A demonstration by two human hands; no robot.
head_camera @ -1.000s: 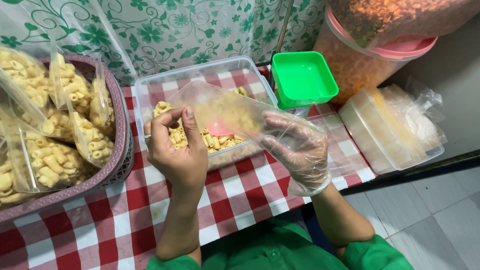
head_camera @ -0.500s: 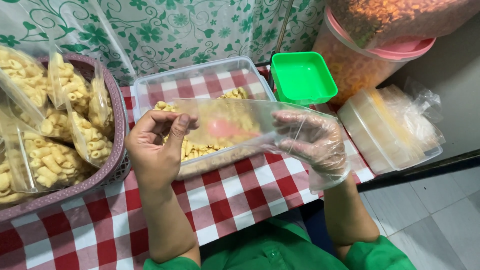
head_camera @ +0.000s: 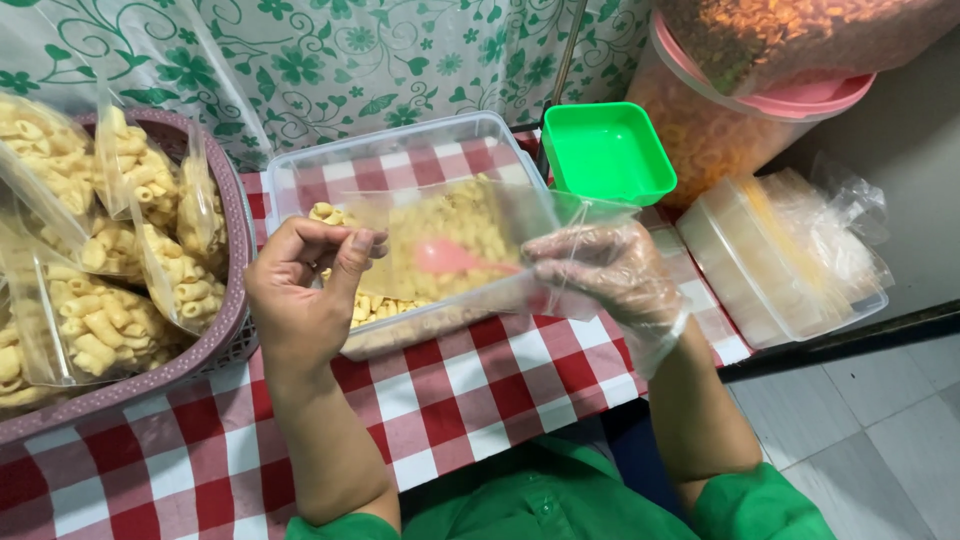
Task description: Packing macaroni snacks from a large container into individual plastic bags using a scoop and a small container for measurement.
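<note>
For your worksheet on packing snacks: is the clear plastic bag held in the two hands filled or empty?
Empty. The clear plastic bag lies flat, stretched between the bare left hand and gloved right hand; the snacks seen through it are in the container behind.

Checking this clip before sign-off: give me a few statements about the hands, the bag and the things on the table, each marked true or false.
1. Both hands hold a clear plastic bag over the clear tub. True.
2. The left hand wears a plastic glove. False: it is bare; the right hand wears the glove.
3. The green container is full of snacks. False: it is empty.
4. Filled snack bags sit in the basket. True.
5. The tablecloth is plain blue. False: it is red and white checked.
</note>
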